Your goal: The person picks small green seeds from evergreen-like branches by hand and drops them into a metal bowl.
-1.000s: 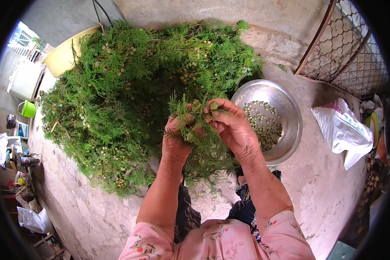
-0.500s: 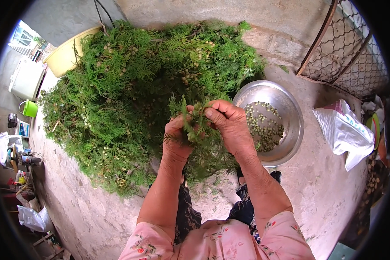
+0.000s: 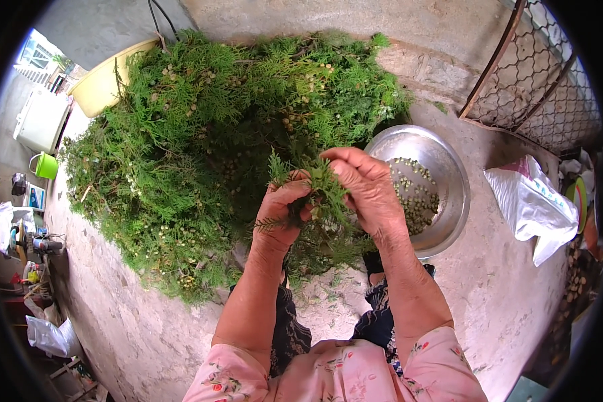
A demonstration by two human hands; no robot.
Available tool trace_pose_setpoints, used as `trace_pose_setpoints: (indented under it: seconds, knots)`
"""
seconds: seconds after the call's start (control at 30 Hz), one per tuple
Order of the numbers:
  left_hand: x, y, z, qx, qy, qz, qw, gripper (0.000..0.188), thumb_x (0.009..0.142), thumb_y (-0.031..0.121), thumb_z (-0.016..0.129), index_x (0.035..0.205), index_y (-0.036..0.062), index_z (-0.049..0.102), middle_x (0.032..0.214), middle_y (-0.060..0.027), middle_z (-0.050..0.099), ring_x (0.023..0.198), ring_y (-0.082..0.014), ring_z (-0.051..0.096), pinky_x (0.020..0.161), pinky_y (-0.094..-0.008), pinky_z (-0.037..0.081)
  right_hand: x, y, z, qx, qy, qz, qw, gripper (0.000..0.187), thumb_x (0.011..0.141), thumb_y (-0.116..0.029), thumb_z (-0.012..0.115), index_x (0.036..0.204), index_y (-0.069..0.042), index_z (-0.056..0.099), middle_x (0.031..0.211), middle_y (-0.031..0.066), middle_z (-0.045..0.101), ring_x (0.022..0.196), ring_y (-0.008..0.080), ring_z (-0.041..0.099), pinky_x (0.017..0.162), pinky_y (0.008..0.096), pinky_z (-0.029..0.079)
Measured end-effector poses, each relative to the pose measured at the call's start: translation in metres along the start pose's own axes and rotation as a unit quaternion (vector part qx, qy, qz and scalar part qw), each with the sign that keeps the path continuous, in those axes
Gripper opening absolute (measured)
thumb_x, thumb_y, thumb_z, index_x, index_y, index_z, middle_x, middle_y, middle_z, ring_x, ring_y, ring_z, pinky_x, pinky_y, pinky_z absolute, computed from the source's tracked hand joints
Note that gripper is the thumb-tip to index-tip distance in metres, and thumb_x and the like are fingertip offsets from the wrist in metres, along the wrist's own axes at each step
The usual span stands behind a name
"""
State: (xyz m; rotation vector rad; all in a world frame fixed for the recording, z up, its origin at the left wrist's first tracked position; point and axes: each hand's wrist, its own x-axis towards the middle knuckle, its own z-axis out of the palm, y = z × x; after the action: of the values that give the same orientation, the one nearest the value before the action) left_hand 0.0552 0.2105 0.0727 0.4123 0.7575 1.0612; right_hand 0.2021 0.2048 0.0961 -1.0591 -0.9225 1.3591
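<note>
In my left hand (image 3: pixel 279 206), fingers closed, is a green evergreen sprig (image 3: pixel 324 182) with flat, scaly leaves. My right hand (image 3: pixel 370 189) is curled, thumb and forefinger pinched against the sprig's right side. Whether a small cone sits between those fingertips is hidden. Both hands are above the near edge of a large heap of cut evergreen branches (image 3: pixel 161 147), dotted with round, pale green-brown cones. Just right of my right hand, a wide metal basin (image 3: pixel 458 201) holds many small green cones (image 3: pixel 419 201).
A yellow tub (image 3: pixel 104 84) leans behind the heap. At far left are a white box (image 3: pixel 41 120) and a green bucket (image 3: pixel 45 166). A white sack (image 3: pixel 532 204) lies on the right, below a wire-mesh panel (image 3: pixel 516 80). Leaf scraps dot the concrete floor (image 3: pixel 161 348).
My right hand has shifted slightly right, its fingers curling more. The sprig has turned in my left hand, its leafy part now further right. Heap and basin stay put.
</note>
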Motion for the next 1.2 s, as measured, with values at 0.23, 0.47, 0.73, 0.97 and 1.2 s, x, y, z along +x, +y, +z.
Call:
trace_pose_setpoints:
  seconds: [0.23, 0.47, 0.73, 0.97, 1.2]
  knots:
    - [-0.002, 0.002, 0.008, 0.091, 0.021, 0.028, 0.995, 0.008, 0.072, 0.006, 0.062, 0.079, 0.0050, 0.058, 0.068, -0.0001, 0.056, 0.050, -0.0068, 0.046, 0.040, -0.0190, 0.032, 0.000, 0.004, 0.001, 0.037, -0.028, 0.039, 0.998, 0.018, 0.082, -0.011, 0.061, 0.099, -0.005, 0.061, 0.084, -0.0035, 0.058, 0.072, 0.0049, 0.052, 0.065, 0.0200, 0.044]
    - [-0.006, 0.003, 0.015, 0.114, 0.011, 0.033, 0.993, 0.006, 0.072, 0.006, 0.063, 0.076, 0.0053, 0.059, 0.066, -0.0003, 0.057, 0.049, -0.0046, 0.044, 0.040, -0.0180, 0.031, 0.005, 0.003, -0.005, -0.091, 0.087, -0.057, 0.990, 0.022, 0.082, -0.011, 0.060, 0.104, -0.007, 0.059, 0.073, -0.0008, 0.055, 0.069, 0.0093, 0.051, 0.061, 0.0224, 0.043]
    - [-0.004, 0.005, 0.007, 0.116, -0.003, 0.056, 0.992, 0.004, 0.073, 0.007, 0.063, 0.076, 0.0051, 0.060, 0.066, -0.0005, 0.058, 0.045, -0.0043, 0.042, 0.041, -0.0180, 0.030, -0.003, 0.000, 0.000, -0.067, -0.055, -0.031, 0.996, 0.020, 0.080, -0.018, 0.064, 0.090, -0.001, 0.062, 0.078, 0.0010, 0.059, 0.074, 0.0080, 0.051, 0.065, 0.0228, 0.042]
    - [0.001, 0.000, 0.008, 0.171, 0.026, 0.078, 0.982, 0.006, 0.072, 0.007, 0.064, 0.078, 0.0052, 0.062, 0.065, 0.0018, 0.058, 0.047, -0.0031, 0.042, 0.041, -0.0177, 0.030, -0.003, -0.010, -0.007, -0.102, -0.087, -0.018, 0.991, 0.020, 0.079, -0.018, 0.065, 0.088, 0.000, 0.062, 0.077, -0.0009, 0.059, 0.072, 0.0086, 0.052, 0.066, 0.0220, 0.042]
    - [-0.002, -0.002, 0.012, 0.151, 0.031, 0.053, 0.987, 0.008, 0.071, 0.007, 0.067, 0.078, 0.0061, 0.063, 0.064, 0.0040, 0.057, 0.049, -0.0030, 0.044, 0.042, -0.0185, 0.032, -0.004, -0.006, -0.006, 0.096, -0.018, 0.154, 0.983, 0.014, 0.080, -0.019, 0.063, 0.079, -0.005, 0.062, 0.077, 0.0017, 0.059, 0.053, 0.0053, 0.049, 0.042, 0.0199, 0.036]
